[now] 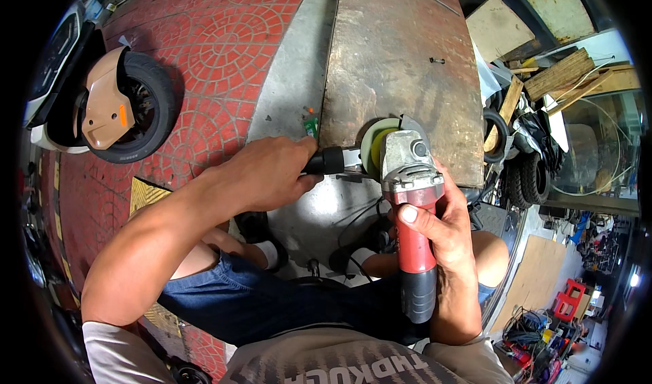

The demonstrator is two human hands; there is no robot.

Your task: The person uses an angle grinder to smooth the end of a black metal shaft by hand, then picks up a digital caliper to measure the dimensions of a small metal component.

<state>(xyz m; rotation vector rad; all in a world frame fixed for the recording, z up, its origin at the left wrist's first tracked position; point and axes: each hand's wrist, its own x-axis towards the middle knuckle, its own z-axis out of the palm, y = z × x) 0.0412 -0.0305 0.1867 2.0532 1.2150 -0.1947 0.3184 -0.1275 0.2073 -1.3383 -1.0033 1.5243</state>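
My right hand (449, 224) is wrapped round the red and black body of an angle grinder (415, 241), its thumb lying across the red casing. The grinder's head points away from me, and a pale disc (369, 146) with a yellow centre faces left. From the left, my left hand (275, 170) grips a black-handled tool (327, 160) with a short flat metal end. That end meets the disc's left edge, or comes very close; I cannot tell whether they touch. Both are by the near edge of a worn wooden tabletop (394, 58). What kind of tool the black handle belongs to is unclear.
A small dark bolt-like piece (437, 61) lies on the tabletop. A scooter with a tan front fender (107, 109) stands at the left on red paving. Wood scraps (560, 74), tyres (533, 180) and a red stool (569, 299) are on the right. A dark cable runs below the grinder.
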